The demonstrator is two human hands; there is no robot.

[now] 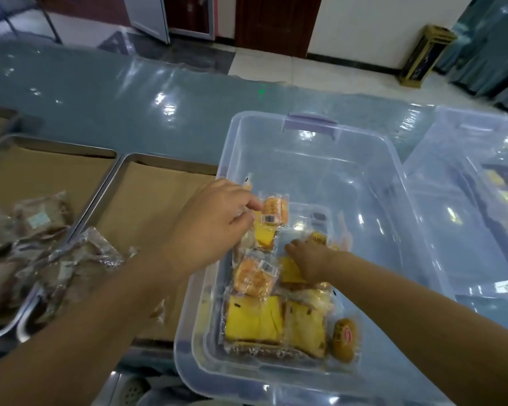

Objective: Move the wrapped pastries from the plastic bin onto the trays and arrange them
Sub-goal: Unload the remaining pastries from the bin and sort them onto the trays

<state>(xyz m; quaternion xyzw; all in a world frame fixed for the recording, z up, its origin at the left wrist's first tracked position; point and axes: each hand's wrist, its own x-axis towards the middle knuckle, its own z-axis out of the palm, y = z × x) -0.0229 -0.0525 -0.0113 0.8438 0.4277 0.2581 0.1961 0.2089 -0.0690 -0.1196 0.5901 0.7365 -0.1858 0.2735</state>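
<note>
Wrapped pastries lie heaped in the near half of the clear plastic bin. Left hand: fingers pinch the wrapper of an orange bun packet at the heap's far end, a yellow slice just below it. Right hand: fingers down on a flat yellow cake piece; gripping or only touching, cannot tell. Paper-lined trays sit just left of the bin, with brown packets on them. All of it stands on the green table.
</note>
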